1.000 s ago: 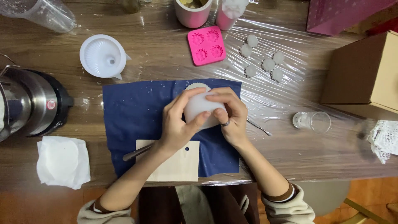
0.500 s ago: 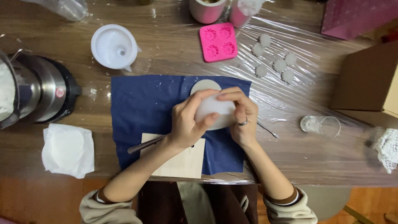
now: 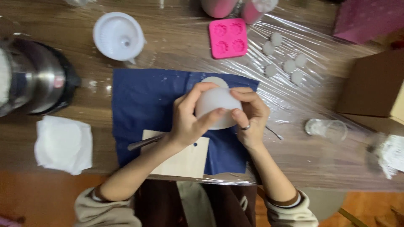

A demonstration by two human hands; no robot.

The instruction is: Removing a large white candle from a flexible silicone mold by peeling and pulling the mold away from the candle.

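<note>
I see both hands clamped on a white dome-shaped silicone mould [image 3: 216,105] above the navy cloth [image 3: 143,109]: the left hand [image 3: 189,122] wraps its near side, and the right hand [image 3: 250,120] presses its far edge. A scalloped white disc [image 3: 214,80] lies on the cloth just behind the mould.

Worktop [image 3: 168,50]: brown wood grain, overlaid at right with glossy, wrinkled clear plastic film [image 3: 320,96].
Cloth [image 3: 143,109], centre: dark blue, matt, speckled white.
Mould [image 3: 216,107], centre: translucent white, smooth, matt.
Tray [image 3: 228,38], top: pink, rubbery, satin.
Board [image 3: 185,162]: pale bare wood.
Pot [image 3: 33,82], left: polished metal.
Tissue [image 3: 63,143], lower left: white, soft paper.
</note>
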